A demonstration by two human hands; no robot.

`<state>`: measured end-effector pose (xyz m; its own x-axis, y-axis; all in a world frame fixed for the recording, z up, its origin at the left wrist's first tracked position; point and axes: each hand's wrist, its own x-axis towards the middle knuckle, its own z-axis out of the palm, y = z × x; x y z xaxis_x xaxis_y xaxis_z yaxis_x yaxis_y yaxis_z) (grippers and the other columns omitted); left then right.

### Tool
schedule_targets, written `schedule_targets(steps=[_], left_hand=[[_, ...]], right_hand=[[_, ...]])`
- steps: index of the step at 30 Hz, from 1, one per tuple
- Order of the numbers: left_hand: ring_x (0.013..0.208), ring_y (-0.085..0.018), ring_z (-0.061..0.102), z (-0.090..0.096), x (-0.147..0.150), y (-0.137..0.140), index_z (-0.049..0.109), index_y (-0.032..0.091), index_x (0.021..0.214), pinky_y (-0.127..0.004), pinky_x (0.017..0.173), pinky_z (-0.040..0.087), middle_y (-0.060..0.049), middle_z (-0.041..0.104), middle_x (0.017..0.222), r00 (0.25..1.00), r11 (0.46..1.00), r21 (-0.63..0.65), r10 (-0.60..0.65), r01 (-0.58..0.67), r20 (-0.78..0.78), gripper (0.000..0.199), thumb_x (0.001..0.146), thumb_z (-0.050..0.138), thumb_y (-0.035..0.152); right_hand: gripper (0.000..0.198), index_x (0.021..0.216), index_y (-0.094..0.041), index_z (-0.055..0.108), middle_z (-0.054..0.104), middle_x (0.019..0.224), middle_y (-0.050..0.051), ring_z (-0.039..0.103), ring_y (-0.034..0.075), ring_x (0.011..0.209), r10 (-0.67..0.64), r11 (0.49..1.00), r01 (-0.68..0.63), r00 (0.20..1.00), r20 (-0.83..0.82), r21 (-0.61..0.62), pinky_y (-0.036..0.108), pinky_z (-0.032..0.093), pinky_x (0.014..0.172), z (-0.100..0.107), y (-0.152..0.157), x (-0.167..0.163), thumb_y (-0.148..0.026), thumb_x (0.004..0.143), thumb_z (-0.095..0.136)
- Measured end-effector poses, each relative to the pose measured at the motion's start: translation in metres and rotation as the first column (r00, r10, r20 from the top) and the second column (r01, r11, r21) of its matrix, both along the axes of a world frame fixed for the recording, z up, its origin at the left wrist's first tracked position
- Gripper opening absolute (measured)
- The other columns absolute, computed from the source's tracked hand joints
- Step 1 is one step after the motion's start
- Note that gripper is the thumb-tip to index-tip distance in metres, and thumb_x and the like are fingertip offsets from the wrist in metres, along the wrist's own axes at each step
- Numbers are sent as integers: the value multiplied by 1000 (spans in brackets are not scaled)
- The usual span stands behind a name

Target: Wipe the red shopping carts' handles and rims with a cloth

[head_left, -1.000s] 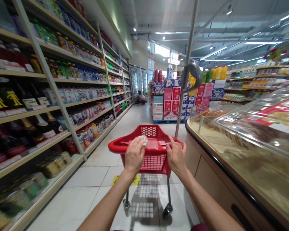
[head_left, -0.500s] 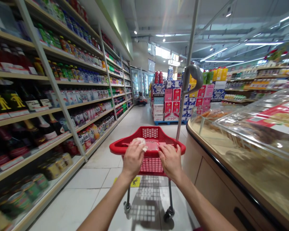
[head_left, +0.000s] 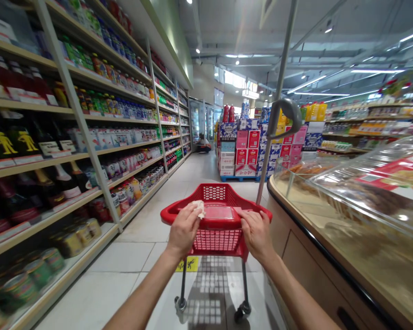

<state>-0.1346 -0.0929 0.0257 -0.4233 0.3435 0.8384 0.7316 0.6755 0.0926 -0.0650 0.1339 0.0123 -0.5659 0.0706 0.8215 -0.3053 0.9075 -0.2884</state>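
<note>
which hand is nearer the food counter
Right. The right hand is on the right part of the red cart handle, left of the food counter; the left hand, with a crumpled white tissue, is on the handle's left part, farther away.

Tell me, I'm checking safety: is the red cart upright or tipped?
Upright: the red cart stands wheels down on the floor, basket above.

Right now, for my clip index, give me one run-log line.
left hand: holding crumpled white tissue | right hand: on red plastic cart handle | ahead: stacked colourful cartons
</note>
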Motion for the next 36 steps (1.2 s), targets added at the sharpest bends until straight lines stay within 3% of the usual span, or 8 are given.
schedule_targets(steps=[4,10,12,17,23,28,33,36], left_hand=[[98,-19,55,1,-1,7,58,18,98,-39,88,46,-7,63,100,990,983,121,140,-140,4,25,84,39,25],[115,-18,44,5,20,58,57,19,103,-37,97,40,-6,56,117,992,986,-131,-110,102,-59,26,83,40,18],[115,-18,45,6,16,49,55,20,107,-37,96,41,-6,56,117,994,988,-124,-99,92,-50,28,84,41,20],[101,-19,55,7,7,28,58,17,101,-40,91,45,-7,63,104,996,995,33,90,-90,11,25,84,41,24],[114,-18,46,7,27,61,57,19,102,-37,97,40,-6,57,115,989,979,-159,-135,125,-58,25,84,40,19],[110,-20,49,8,19,48,53,18,108,-42,93,43,-10,56,114,998,998,33,58,-59,36,28,84,40,21],[114,-20,44,5,29,72,57,18,102,-38,95,42,-9,56,114,989,980,-159,-133,123,-56,26,83,40,18],[113,-19,46,6,23,62,55,19,106,-38,95,42,-9,55,116,994,988,-121,-102,96,-46,27,83,40,18]], right_hand=[[32,96,-20,62,65,95,3,53,17,93,-6,1000,5,1000,-28,-15,38,21,94,-1,0,1,-26,87,31],[31,100,-20,61,64,99,3,52,18,95,4,1000,-3,1000,-19,11,38,21,95,-2,-1,3,-26,87,33],[31,101,-20,60,64,101,3,51,18,97,4,1000,-4,1000,-14,28,38,20,97,-2,2,4,-25,87,33],[32,98,-19,61,65,98,3,52,19,95,-62,998,62,998,-31,-10,40,18,97,-4,-1,3,-27,88,32],[33,100,-18,60,64,100,5,51,19,97,-64,997,64,998,-15,38,41,20,96,-5,0,6,-27,88,31],[32,101,-19,60,64,101,3,51,19,97,-85,996,85,996,3,23,41,18,98,-4,-1,7,-27,88,32],[32,104,-19,59,63,103,4,50,20,98,-91,994,91,996,-9,57,41,19,97,-4,-5,7,-27,88,32],[32,105,-19,58,62,105,4,50,19,100,-65,995,65,998,1,74,39,19,97,-4,-5,7,-25,88,32]])
